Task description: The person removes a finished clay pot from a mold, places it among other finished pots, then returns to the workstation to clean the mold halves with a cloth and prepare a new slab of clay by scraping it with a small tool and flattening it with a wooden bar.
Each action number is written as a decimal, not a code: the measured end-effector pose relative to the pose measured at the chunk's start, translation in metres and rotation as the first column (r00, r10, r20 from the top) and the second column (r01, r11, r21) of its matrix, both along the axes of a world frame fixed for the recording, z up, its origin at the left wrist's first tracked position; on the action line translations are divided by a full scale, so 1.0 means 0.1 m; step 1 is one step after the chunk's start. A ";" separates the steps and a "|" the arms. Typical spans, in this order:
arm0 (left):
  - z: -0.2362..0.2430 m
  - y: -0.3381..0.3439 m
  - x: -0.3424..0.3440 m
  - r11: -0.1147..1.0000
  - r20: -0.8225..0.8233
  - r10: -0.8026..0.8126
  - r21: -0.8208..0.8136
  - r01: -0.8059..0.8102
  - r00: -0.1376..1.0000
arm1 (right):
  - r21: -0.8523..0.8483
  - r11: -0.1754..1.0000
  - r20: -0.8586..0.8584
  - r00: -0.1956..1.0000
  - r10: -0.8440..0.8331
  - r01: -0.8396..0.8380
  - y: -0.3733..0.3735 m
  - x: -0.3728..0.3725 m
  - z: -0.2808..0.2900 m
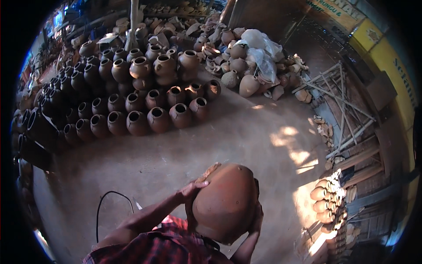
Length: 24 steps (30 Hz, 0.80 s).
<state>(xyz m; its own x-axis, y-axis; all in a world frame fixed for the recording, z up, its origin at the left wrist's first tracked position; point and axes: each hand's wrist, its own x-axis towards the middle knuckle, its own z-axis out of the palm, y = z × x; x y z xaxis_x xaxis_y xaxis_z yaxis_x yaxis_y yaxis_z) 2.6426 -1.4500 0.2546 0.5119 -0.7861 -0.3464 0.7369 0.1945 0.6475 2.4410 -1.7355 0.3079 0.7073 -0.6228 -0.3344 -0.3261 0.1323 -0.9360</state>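
Observation:
A large rounded reddish-brown clay pot (226, 198) is held up in front of my body, its smooth curved side uppermost. My left hand (193, 190) grips its left side, thumb lying on the clay and the other fingers out of sight. Around the pot's right edge wraps my right hand (256, 220), mostly hidden behind the clay. A rough, uneven piece (210, 170) sticks out at the pot's upper left; whether it belongs to the pot I cannot tell. The pot's mouth is not visible.
Rows of clay pots (136, 122) stand on the floor (211, 145) at the far left. Behind them lies a heap of pots, shards and plastic sheeting (266, 48). A wooden pole frame (340, 105) and smaller pots (323, 204) line the right. A black cable loop (99, 207) is left of me.

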 end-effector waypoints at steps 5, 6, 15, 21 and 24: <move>-0.59 -1.30 1.73 0.999 -0.143 0.045 0.007 -0.045 0.989 | -0.089 0.987 -0.077 0.989 0.123 -0.130 -1.39 2.18 -0.24; -0.59 -1.54 2.11 0.999 -0.151 0.047 -0.005 -0.048 0.987 | -0.103 0.975 -0.073 0.979 0.188 -0.195 -1.73 2.56 -0.26; -1.17 -2.96 4.75 0.944 -0.428 0.255 -0.084 -0.319 0.867 | -0.024 0.909 -0.200 0.893 0.403 -0.415 -3.64 6.02 -0.87; -1.90 -3.33 6.92 0.822 -0.346 0.507 -0.083 -0.564 0.789 | 0.151 0.847 -0.134 0.839 0.528 -0.509 -3.98 8.70 -1.71; -2.39 -3.41 7.37 0.761 -0.500 0.584 0.061 -0.646 0.640 | 0.149 0.782 -0.259 0.739 0.622 -0.605 -4.12 9.54 -2.21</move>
